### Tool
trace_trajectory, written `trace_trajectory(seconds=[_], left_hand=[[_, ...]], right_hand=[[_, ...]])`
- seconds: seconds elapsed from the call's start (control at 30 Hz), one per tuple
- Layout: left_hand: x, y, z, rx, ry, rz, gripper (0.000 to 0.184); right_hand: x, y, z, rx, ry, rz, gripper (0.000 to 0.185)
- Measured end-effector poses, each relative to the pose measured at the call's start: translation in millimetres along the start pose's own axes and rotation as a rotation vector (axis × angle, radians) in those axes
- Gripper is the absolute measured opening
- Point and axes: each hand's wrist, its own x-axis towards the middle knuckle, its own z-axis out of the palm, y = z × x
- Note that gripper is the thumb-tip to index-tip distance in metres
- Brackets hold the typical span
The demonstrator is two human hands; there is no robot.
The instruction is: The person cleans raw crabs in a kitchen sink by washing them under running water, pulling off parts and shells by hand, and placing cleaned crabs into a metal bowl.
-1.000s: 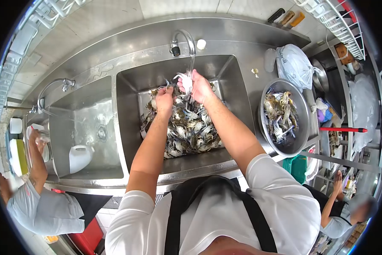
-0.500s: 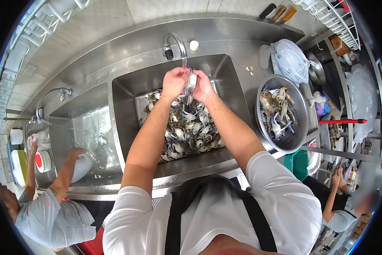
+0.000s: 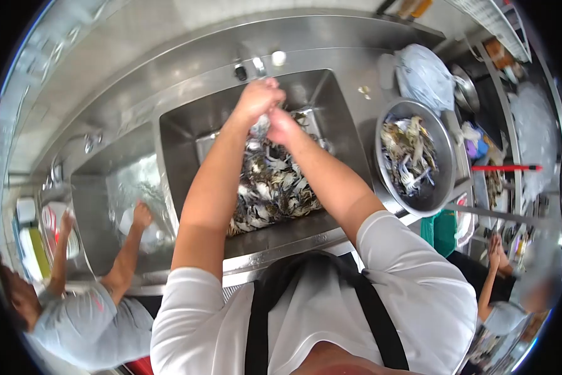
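Under the faucet (image 3: 258,64), my left hand (image 3: 260,100) is closed and meets my right hand (image 3: 283,127) just below it. A pale crab piece (image 3: 260,127) shows between them, gripped by both hands; motion blurs the fingers and hides part of it. Below my hands, a heap of cut crabs (image 3: 275,194), white, brown and bluish, lies in the deep steel sink (image 3: 184,150). To the right, a round metal bowl (image 3: 445,181) holds more crab pieces (image 3: 409,150).
A tied plastic bag (image 3: 425,78) sits behind the bowl, and a small white cap (image 3: 278,58) by the faucet. At the left sink (image 3: 100,212), a co-worker (image 3: 93,319) handles a white item in water. Another person (image 3: 506,300) stands at far right.
My hands have come closer together, with the right lower and the left folded over the top; the crab piece has shifted down and left. The left co-worker's hand has moved right in the sink.
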Motion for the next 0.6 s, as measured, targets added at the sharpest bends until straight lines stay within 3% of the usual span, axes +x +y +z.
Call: trace_trajectory(seconds=[0.03, 0.07, 0.1, 0.13, 0.17, 0.23, 0.33, 0.37, 0.43, 0.5, 0.57, 0.6], left_hand=[[-3.6, -2.2, 0.8, -0.064, -0.032, 0.034, 0.017], [-10.4, 5.4, 2.8, -0.13, -0.034, 0.005, 0.015], [-17.6, 15.7, 3.2, -0.195, -0.036, -0.029, 0.014], [-21.7, 18.1, 0.6, -0.218, -0.023, -0.075, 0.01], [-23.6, 17.4, -1.5, -0.24, 0.004, -0.123, 0.007], [-24.4, 12.3, -0.6, -0.319, 0.1, -0.08, 0.009], [-22.9, 10.7, 0.4, -0.224, 0.047, -0.082, 0.013], [-25.3, 17.3, 2.6, -0.139, -0.017, -0.077, 0.015], [-26.4, 26.7, 10.8, -0.094, 0.018, -0.019, 0.018], [-29.8, 36.1, 13.0, -0.156, 0.035, -0.059, 0.022], [-29.6, 36.4, 6.5, -0.137, -0.015, -0.037, 0.021], [-22.9, 20.4, 2.1, -0.252, -0.007, 0.012, 0.02]], right_hand=[[9.7, 6.1, -13.5, 0.018, -0.073, 0.039, 0.032], [-1.3, 2.2, 6.6, -0.001, 0.09, -0.034, 0.031], [25.5, 20.2, -18.6, 0.084, -0.012, -0.005, 0.031], [18.8, 16.0, -9.3, -0.041, 0.119, 0.028, 0.032], [34.0, 29.0, -23.0, -0.002, 0.046, -0.015, 0.031], [-9.0, 2.7, 19.5, -0.288, 0.39, 0.047, 0.036], [-8.6, 6.4, 15.4, -0.436, 0.224, 0.019, 0.035], [-7.1, 11.5, 14.3, -0.44, 0.271, -0.002, 0.027], [16.4, 24.0, -13.2, -0.34, 0.204, -0.038, 0.021], [7.4, 13.1, -13.9, 0.021, -0.009, -0.044, 0.016], [-29.6, -19.5, 11.3, -0.002, 0.175, -0.011, 0.016], [-29.0, -29.0, -7.6, -0.074, 0.164, 0.003, 0.019]])
